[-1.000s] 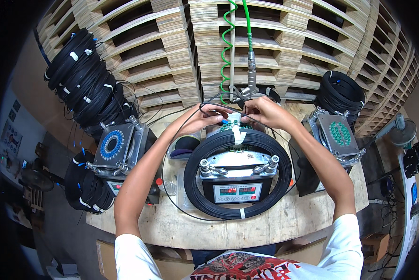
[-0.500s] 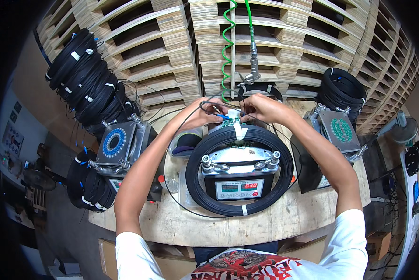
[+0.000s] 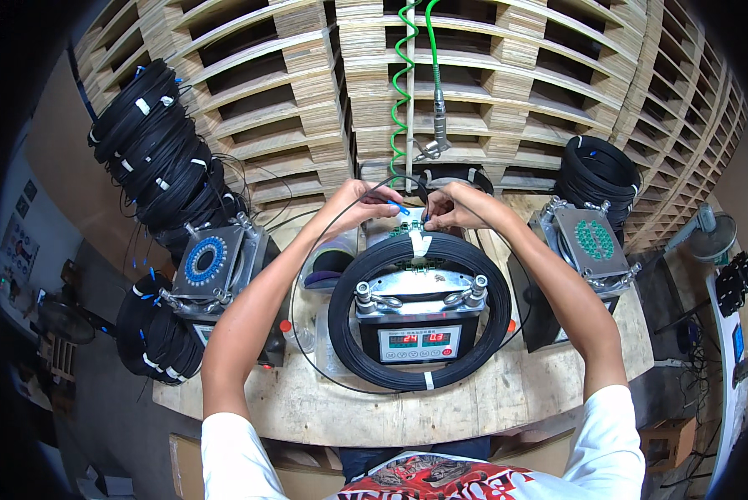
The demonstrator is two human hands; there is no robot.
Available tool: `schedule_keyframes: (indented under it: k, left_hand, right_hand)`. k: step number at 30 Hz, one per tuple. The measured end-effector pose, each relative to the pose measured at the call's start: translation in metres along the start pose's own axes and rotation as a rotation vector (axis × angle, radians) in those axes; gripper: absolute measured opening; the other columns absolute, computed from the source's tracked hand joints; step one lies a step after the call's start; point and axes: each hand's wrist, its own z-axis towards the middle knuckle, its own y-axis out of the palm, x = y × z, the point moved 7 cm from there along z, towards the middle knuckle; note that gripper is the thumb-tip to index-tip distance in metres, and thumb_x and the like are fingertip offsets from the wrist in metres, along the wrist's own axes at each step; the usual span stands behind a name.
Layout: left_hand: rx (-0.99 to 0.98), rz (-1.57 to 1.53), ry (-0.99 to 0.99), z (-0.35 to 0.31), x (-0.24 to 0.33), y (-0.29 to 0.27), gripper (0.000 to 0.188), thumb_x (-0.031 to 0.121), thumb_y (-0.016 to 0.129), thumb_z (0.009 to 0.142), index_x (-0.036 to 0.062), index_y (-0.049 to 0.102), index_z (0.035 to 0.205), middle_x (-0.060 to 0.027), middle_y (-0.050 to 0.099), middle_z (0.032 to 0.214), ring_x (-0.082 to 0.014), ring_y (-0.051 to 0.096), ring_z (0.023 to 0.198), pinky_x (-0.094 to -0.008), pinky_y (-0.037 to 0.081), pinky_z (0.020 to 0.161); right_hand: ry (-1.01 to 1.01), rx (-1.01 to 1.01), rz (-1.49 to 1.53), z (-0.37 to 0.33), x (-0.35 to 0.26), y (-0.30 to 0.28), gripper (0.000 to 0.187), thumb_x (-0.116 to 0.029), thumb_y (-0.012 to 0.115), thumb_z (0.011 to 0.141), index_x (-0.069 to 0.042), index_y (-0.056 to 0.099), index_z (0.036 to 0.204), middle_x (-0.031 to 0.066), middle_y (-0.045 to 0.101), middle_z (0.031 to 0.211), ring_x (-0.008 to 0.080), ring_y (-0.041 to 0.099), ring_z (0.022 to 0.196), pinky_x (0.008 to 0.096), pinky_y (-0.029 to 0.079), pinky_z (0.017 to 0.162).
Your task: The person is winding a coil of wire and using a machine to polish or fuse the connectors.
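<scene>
My left hand [image 3: 359, 205] is closed in a pinch on a slim blue connector [image 3: 401, 208], held just above a row of green holders [image 3: 407, 226] on top of the middle machine [image 3: 420, 340]. My right hand [image 3: 459, 206] is closed at the right end of those holders. A small dark piece shows at its fingertips, too small to name. A coil of black cable [image 3: 338, 333], bound with white ties, leans against the machine's front and rings its lit panel. A loose loop of cable arcs around both hands.
Similar machines flank the middle one: a left one with a blue ring of holders [image 3: 203, 257] and a right one with green holders [image 3: 595, 240]. Black coils [image 3: 153, 142] are piled at left, more [image 3: 597, 179] at right. A green air hose [image 3: 432, 50] hangs before wooden pallets.
My left hand has drawn the blue connector slightly up, away from the green holders. My right hand has shifted slightly along them. Both readouts on the machine's panel now show lit red digits.
</scene>
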Motion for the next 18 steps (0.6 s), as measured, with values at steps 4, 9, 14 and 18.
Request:
schedule_keyframes:
  k: [4,9,14,18]
  left_hand:
    - [-0.138,0.161,0.002,0.006,0.014,0.005,0.024,0.014,0.073,0.090,-0.0015,0.073,0.109,-0.0084,0.074,0.099,-0.0118,0.068,0.091,-0.0259,0.053,0.083]
    - [-0.235,0.246,0.074,0.011,0.021,0.012,0.020,0.010,0.071,0.092,-0.0028,0.072,0.107,-0.0098,0.074,0.092,-0.0128,0.070,0.087,-0.0269,0.056,0.080]
    - [-0.230,0.288,0.111,0.014,0.024,0.019,0.016,0.010,0.070,0.090,-0.0020,0.073,0.101,-0.0102,0.075,0.083,-0.0139,0.072,0.077,-0.0279,0.057,0.073]
    - [-0.267,0.381,0.089,0.012,0.022,0.019,0.016,0.007,0.069,0.092,-0.0029,0.072,0.104,-0.0096,0.074,0.090,-0.0131,0.070,0.085,-0.0278,0.056,0.078]
  right_hand:
    - [0.044,-0.012,0.153,-0.006,0.010,-0.002,0.026,-0.019,0.079,0.087,0.003,0.073,0.101,0.0042,0.070,0.079,0.0091,0.063,0.073,0.0256,0.052,0.068]
    - [0.031,0.039,0.151,-0.009,0.012,-0.002,0.026,-0.018,0.079,0.087,0.002,0.075,0.102,0.0045,0.071,0.081,0.0086,0.063,0.074,0.0252,0.051,0.068]
    - [0.013,0.070,0.127,-0.011,0.016,-0.005,0.027,-0.019,0.078,0.086,-0.001,0.076,0.105,0.0076,0.074,0.081,0.0112,0.067,0.072,0.0274,0.054,0.068]
    - [0.035,0.073,0.128,-0.010,0.015,-0.004,0.027,-0.020,0.079,0.086,-0.001,0.076,0.104,0.0058,0.073,0.080,0.0094,0.065,0.073,0.0264,0.052,0.068]
